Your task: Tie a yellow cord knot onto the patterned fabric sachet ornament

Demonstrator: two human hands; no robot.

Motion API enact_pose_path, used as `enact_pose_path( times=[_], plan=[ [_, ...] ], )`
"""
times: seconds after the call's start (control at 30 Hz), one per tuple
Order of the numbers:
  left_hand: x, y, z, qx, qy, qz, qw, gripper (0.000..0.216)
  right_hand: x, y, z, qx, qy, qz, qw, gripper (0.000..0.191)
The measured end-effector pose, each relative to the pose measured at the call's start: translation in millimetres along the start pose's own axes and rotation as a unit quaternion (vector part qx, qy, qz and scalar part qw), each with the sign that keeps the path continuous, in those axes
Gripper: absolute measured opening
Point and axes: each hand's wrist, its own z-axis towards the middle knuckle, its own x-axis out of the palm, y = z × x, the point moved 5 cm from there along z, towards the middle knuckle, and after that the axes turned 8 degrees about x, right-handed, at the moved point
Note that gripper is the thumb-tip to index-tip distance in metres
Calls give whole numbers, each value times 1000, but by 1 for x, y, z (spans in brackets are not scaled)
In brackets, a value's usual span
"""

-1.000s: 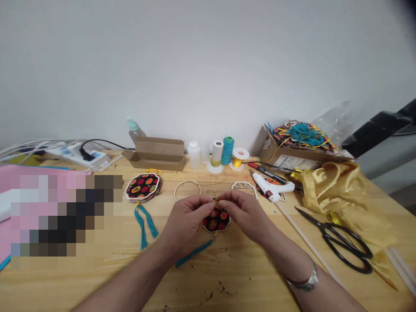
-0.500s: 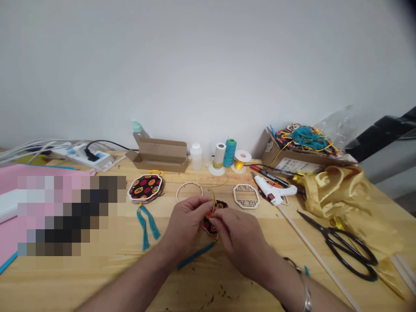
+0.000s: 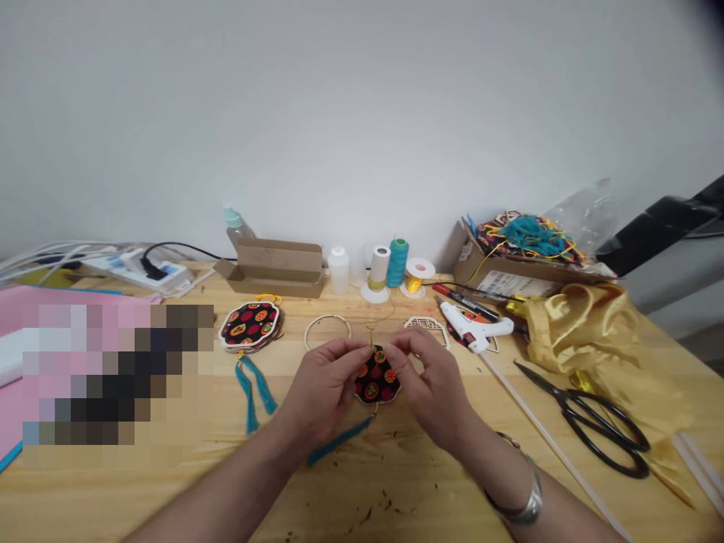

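Observation:
A small dark fabric pendant (image 3: 377, 385) with red and orange round motifs and a pale scalloped rim stands between my hands over the table. My left hand (image 3: 325, 385) is closed on its upper left edge, thumb near the yellow cord (image 3: 370, 337) at the top. At the upper right edge, my right hand (image 3: 433, 377) has its fingertips pressed together on the pendant; the exact hold is partly hidden. From the lower end hangs a teal tassel (image 3: 341, 441), slanting left. A wooden ring (image 3: 306, 332) lies behind my left hand, and a wooden lattice frame (image 3: 433, 324) is partly covered by my right.
A stack of similar pendants (image 3: 249, 324) sits left. Behind stand a cardboard box (image 3: 277, 285), a white bottle (image 3: 338, 270) and thread spools (image 3: 398, 262). Rightward are a glue gun (image 3: 475, 326), black scissors (image 3: 599, 426), gold cloth (image 3: 588, 332) and a filled carton (image 3: 509, 280).
My right hand has moved up and right from the pendant's front to its upper edge, uncovering the patterned face. My left hand stays nearly in place.

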Motion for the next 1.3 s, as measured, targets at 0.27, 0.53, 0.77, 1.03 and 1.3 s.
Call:
enact_pose_path(
  times=[0.27, 0.53, 0.77, 1.03, 1.3],
  plan=[
    [13, 2, -5, 7, 91, 16, 996, 10, 29, -25, 1, 229, 147, 264, 925, 22],
    [11, 7, -4, -9, 87, 32, 996, 9, 18, -26, 5, 216, 88, 220, 947, 16],
    [12, 2, -6, -8, 90, 54, 994, 11, 12, -25, 8, 207, 74, 195, 956, 15],
    [11, 3, -7, -19, 93, 50, 994, 12, 11, -27, 9, 208, 68, 189, 957, 15],
    [12, -2, -6, -1, 86, 82, 993, 12, 12, -22, 8, 236, 102, 230, 939, 18]
  ],
)
